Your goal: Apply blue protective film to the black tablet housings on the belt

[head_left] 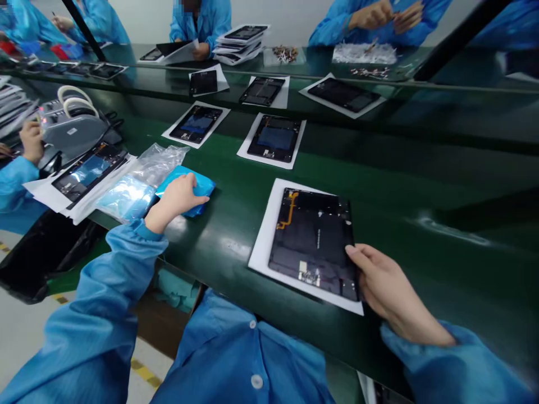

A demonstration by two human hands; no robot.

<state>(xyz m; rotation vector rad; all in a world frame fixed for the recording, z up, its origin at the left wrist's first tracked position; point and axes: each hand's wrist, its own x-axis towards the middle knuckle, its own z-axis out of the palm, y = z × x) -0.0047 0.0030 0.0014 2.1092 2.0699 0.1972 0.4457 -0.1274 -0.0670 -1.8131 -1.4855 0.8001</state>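
A dark opened tablet housing (pixel 314 247) with an orange ribbon cable lies in front of me on a sheet of white paper (pixel 260 247). My right hand (pixel 385 283) grips its right edge, thumb on top and the other fingers curled at the side, partly hidden. To the left, my left hand (pixel 179 196) is bent over a stack of glossy blue film sheets (pixel 205 182), thumb and fingers pressing on it. Its other fingertips are hidden. Beside that stack lies a clear plastic bag (pixel 126 196) with pale blue sheets inside.
More tablet housings on paper, such as one (pixel 275 137) with blue film, lie farther back on the green bench (pixel 223 230). At left are another housing (pixel 90 171), a grey machine (pixel 78 132) and a neighbour's hand (pixel 31 140). A raised shelf (pixel 311 64) crosses behind; people in blue sit beyond.
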